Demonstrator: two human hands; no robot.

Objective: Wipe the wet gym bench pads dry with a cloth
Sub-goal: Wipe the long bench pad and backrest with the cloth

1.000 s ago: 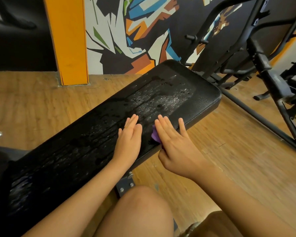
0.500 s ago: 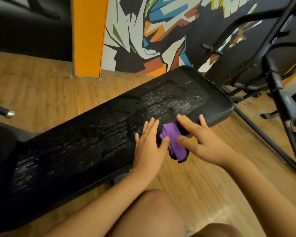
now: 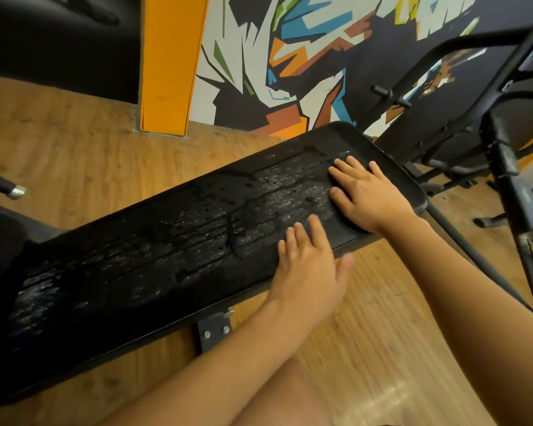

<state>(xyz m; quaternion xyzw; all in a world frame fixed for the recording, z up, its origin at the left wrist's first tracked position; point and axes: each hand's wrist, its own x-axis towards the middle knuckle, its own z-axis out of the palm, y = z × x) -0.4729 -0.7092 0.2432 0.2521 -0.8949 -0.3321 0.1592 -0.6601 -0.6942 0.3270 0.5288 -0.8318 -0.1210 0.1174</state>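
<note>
Long black bench pad (image 3: 166, 247) slanting over the wood floor (image 3: 74, 155) from lower left to upper right, grainy and glistening with water beads and streaks along most of its length, duller and smoother near the far end. Pressed flat there, the right hand (image 3: 371, 195), fingers straight and spread; just nearer, at the pad's near edge, the left hand (image 3: 308, 272), fingers straight and close together, thumb out past the edge. On the mural (image 3: 290, 56) behind, pale letter-like shapes too cut off to read.

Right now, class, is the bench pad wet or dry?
Wet: beads and streaks of water glisten along most of the pad.
</note>
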